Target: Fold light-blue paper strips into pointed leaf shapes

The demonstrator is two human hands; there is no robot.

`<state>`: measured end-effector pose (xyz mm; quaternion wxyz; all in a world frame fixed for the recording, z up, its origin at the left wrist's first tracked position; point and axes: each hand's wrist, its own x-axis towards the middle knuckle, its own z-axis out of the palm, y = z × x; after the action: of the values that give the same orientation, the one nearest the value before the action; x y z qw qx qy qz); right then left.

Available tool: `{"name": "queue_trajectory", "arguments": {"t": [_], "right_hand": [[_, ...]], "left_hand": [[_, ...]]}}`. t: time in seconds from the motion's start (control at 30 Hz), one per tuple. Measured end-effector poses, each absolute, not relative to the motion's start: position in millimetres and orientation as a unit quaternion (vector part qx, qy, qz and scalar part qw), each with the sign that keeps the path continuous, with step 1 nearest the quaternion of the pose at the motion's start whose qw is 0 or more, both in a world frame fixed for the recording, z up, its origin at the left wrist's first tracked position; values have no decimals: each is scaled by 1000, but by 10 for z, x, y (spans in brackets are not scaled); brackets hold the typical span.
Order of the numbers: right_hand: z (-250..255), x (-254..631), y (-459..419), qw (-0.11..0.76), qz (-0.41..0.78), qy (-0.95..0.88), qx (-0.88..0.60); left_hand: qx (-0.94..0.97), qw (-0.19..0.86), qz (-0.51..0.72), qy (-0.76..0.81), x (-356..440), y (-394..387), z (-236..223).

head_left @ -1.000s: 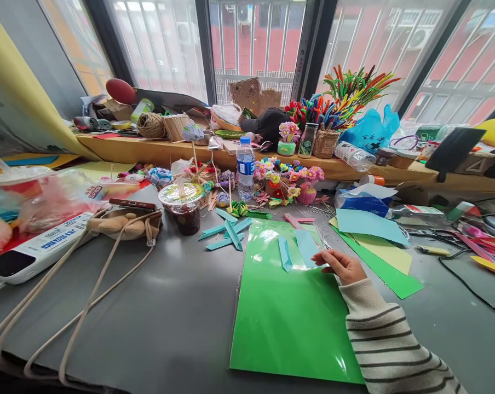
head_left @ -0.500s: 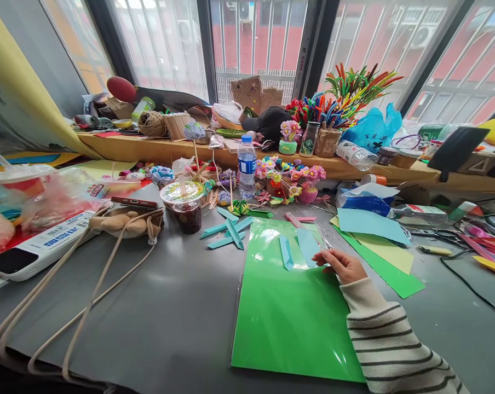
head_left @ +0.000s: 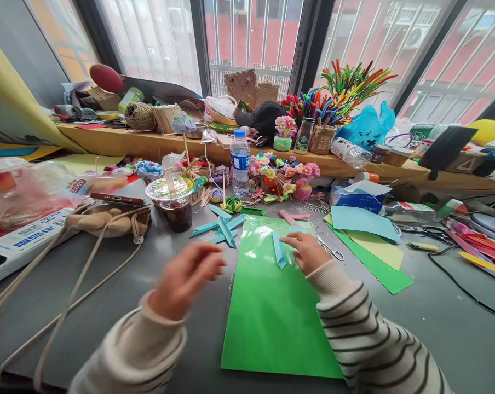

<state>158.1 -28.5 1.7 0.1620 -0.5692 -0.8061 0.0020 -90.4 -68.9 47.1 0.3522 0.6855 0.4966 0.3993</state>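
My right hand [head_left: 307, 250] is over the upper part of a glossy green sheet [head_left: 268, 323], its index finger stretched toward a folded light-blue paper strip [head_left: 278, 251]. Its fingers are apart. The other blue paper piece on the sheet is mostly hidden behind this hand. Scissors [head_left: 333, 250] lie just right of the hand, by the sheet's edge. My left hand [head_left: 188, 279], blurred by motion, hangs left of the sheet with loosely bent fingers and nothing visible in it. Several folded blue strips [head_left: 226, 230] lie crossed beyond it.
A lidded drink cup [head_left: 176, 205] and a bag with long cords [head_left: 108, 221] are on the left. A water bottle [head_left: 240, 164] stands behind the sheet, near crocheted flowers [head_left: 286, 172]. Blue, yellow and green papers [head_left: 364, 221] overlap on the right; a cluttered ledge runs behind.
My left hand has come into view from below. My right hand has moved left from the scissors toward the folded strip, leaving the scissors on the table. The whole view has shifted slightly.
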Motion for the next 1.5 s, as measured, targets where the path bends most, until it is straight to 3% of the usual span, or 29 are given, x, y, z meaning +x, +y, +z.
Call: {"name": "queue_trajectory", "arguments": {"t": [0.07, 0.27, 0.43, 0.53, 0.73, 0.83, 1.07, 1.17, 1.37, 1.5], "right_hand": [[-65, 1594, -211, 156, -15, -826, -542], [-279, 1683, -146, 199, -26, -842, -501], [-288, 1671, -147, 224, -17, -833, -506], [-254, 1663, -154, 264, 18, -815, -516], [-120, 1723, -188, 431, 51, -683, -588], [-78, 1763, -202, 466, 125, -648, -589], [-61, 1739, -252, 477, 371, -611, -512], [-46, 1710, -278, 470, 406, -598, -507], [-39, 1693, -294, 463, 434, -570, -523], [-72, 1651, -298, 471, 446, -556, -519]], "left_hand": [[752, 359, 292, 470, -579, -565, 353], [846, 174, 178, 472, 101, -158, 68], [860, 136, 189, 454, 135, 60, -35], [854, 155, 245, 433, 70, 153, -113], [825, 222, 343, 389, -22, 202, -164], [812, 257, 382, 358, -22, 168, -126], [809, 266, 420, 314, -30, 121, -59], [803, 281, 406, 333, -34, 110, -72], [734, 431, 381, 361, -16, 76, -108], [725, 434, 391, 364, -17, 59, -86]]}}
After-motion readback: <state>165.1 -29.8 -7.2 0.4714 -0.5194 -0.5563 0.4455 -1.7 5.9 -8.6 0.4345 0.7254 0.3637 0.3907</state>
